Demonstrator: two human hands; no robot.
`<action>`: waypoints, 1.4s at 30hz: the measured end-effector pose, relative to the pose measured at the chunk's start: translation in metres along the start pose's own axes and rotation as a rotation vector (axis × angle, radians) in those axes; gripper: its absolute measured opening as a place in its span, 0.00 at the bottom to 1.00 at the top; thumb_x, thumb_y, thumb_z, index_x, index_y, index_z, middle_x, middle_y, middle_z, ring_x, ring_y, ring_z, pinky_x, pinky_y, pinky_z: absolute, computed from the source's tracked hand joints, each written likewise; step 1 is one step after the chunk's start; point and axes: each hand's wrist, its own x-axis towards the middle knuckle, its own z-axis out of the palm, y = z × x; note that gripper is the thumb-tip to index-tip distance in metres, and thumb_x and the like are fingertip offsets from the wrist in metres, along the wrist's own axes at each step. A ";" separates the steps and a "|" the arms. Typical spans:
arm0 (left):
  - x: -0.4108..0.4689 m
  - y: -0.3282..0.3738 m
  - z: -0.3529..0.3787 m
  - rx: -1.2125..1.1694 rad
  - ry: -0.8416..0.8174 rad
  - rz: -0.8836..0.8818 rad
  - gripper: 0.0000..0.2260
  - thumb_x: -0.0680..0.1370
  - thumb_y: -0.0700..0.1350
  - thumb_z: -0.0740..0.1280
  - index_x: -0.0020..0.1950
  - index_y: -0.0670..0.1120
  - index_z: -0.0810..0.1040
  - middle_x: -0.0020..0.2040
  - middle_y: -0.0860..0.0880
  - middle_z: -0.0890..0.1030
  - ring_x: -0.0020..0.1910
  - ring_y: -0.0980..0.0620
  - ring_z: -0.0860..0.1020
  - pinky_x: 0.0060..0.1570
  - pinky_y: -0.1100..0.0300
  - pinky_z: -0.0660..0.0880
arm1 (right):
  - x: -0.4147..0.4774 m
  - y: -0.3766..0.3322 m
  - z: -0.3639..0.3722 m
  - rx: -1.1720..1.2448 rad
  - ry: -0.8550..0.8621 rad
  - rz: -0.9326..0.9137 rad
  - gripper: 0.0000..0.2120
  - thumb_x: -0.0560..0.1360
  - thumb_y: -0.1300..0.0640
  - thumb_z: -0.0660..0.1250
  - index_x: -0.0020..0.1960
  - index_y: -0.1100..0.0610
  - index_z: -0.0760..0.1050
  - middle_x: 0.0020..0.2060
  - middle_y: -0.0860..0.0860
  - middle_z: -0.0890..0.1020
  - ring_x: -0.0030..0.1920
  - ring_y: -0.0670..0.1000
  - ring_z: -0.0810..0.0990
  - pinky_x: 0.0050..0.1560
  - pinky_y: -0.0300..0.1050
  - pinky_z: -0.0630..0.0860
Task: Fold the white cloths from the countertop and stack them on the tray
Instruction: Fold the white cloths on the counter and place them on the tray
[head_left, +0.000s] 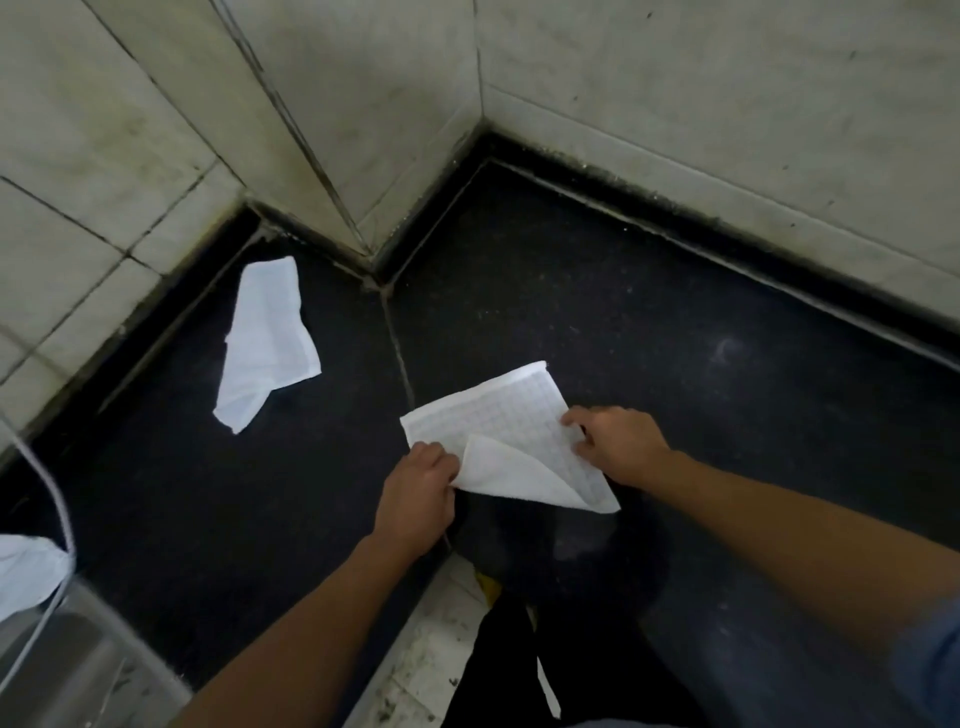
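Two bare forearms reach forward from the bottom of the view, above dark trousers and a strip of pale floor. Both hands meet at a white cloth lying flat on a black speckled countertop, close to its front edge.

This cloth sits as a diamond, one corner pointing away toward the angle of the wall. Its long axis runs diagonally from the left to the near right. A faint grid pattern covers its upper face. The near left corner is turned over, so a plain white flap lies across the middle.

Fingers of the left hand are curled, pinching that turned-over flap at its left end. Those of the right hand are bent and grasp the cloth's right corner, forefinger laid along the edge.

A second cloth lies loosely bunched well to the left, near the wall. Its long axis runs from far to near, narrowing to a point at the near end.

At the lower left edge, a third cloth rests on what looks like a grey metal tray; only part of either shows.

Pale, stained wall tiles rise behind the counter.
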 end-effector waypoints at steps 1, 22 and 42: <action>-0.011 -0.005 0.002 0.032 -0.035 0.015 0.09 0.63 0.33 0.69 0.37 0.45 0.75 0.39 0.47 0.76 0.40 0.45 0.75 0.34 0.55 0.73 | 0.002 -0.002 -0.002 -0.027 -0.001 -0.011 0.17 0.79 0.50 0.60 0.67 0.47 0.70 0.54 0.49 0.79 0.51 0.51 0.78 0.48 0.45 0.74; 0.043 -0.024 -0.006 0.209 -0.265 -0.206 0.24 0.80 0.47 0.58 0.76 0.46 0.59 0.78 0.46 0.55 0.75 0.44 0.54 0.70 0.44 0.58 | 0.041 -0.025 -0.017 -0.247 -0.109 -0.016 0.28 0.80 0.49 0.56 0.78 0.54 0.52 0.78 0.52 0.48 0.77 0.55 0.51 0.72 0.59 0.57; -0.051 0.023 0.029 0.301 -0.139 0.156 0.27 0.62 0.41 0.73 0.61 0.47 0.76 0.60 0.42 0.76 0.58 0.41 0.75 0.54 0.46 0.75 | -0.081 -0.024 0.068 -0.138 0.010 -0.441 0.15 0.72 0.43 0.65 0.57 0.44 0.79 0.52 0.48 0.75 0.51 0.50 0.75 0.46 0.45 0.72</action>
